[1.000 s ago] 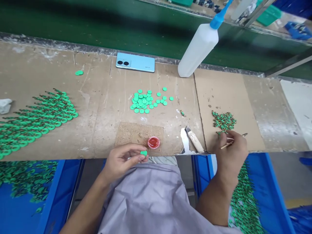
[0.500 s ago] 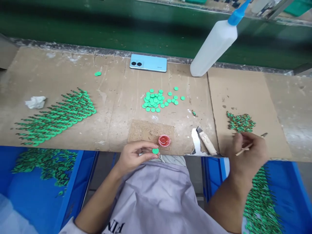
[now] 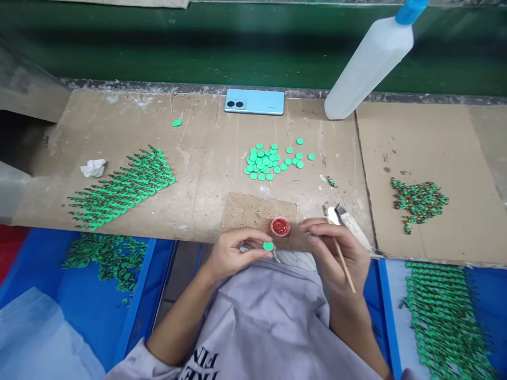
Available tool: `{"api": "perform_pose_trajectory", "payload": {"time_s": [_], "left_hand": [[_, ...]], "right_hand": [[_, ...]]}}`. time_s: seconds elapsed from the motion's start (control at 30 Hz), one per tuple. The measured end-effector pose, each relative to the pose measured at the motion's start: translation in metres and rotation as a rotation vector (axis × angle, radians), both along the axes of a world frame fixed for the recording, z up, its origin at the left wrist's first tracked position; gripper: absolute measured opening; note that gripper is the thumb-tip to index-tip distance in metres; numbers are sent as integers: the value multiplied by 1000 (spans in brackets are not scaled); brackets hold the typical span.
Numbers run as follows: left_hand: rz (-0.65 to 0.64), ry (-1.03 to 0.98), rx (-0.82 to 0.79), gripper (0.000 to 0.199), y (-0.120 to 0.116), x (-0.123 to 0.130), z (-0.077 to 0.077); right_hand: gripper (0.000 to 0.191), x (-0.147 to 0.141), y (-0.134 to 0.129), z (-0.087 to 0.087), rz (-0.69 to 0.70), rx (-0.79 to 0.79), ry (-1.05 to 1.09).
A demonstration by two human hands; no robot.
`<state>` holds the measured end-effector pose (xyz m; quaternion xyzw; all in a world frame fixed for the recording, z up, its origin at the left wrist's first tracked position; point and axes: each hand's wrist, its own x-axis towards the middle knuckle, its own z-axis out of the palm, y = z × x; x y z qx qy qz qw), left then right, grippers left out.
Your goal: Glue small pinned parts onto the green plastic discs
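My left hand [image 3: 237,250] pinches a round green disc [image 3: 268,246] between thumb and fingertips, just in front of a small cup of red liquid [image 3: 280,227]. My right hand [image 3: 338,253] is closed around a thin wooden stick [image 3: 344,264] that slants across the fingers. A tiny greenish piece [image 3: 311,234] shows at its fingertips, too small to make out. The cup stands on a brown mat [image 3: 249,211]. Loose green discs [image 3: 263,161] lie behind it, and a heap of small green-and-gold pieces [image 3: 420,203] is on the right-hand cardboard.
Rows of assembled green pieces [image 3: 127,184] and a white wad [image 3: 93,168] lie at left. At the back are a blue phone [image 3: 255,102] and a tilted white bottle [image 3: 368,68]. A wooden-handled blade [image 3: 354,227] lies by my right hand. Blue bins [image 3: 134,295] stand below.
My right hand has come left from the heap of small pieces to beside the red cup, stick still in it. My left hand keeps its disc. The view has shifted slightly.
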<state>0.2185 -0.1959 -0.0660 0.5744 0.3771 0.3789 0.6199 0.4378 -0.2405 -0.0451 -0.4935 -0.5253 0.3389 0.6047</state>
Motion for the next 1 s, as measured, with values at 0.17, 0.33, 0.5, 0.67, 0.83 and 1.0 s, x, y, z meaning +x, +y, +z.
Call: {"api": "perform_pose_trajectory", "payload": {"time_s": [0.17,0.33,0.5,0.67,0.83,1.0], "left_hand": [[-10,54,80,34,0,0,-2],[-23,46,96,32,1,-1,-1],[-44,28,96,30,2,-1,0],[-55,33,130,30,2,-1,1],[-68,22,143,31,2,-1,1],[-67,31,113,30,2,-4,-2]], "right_hand": [[13,-16,4,2,150,-27,128],[5,-20,2,1,198,-91,151],[4,-20,-2,-1,156,-138,101],[11,-18,-5,-2,130,-205,0],[16,-16,-5,0,204,-198,-82],[17,-16,-4,2,225,-197,-89]]}}
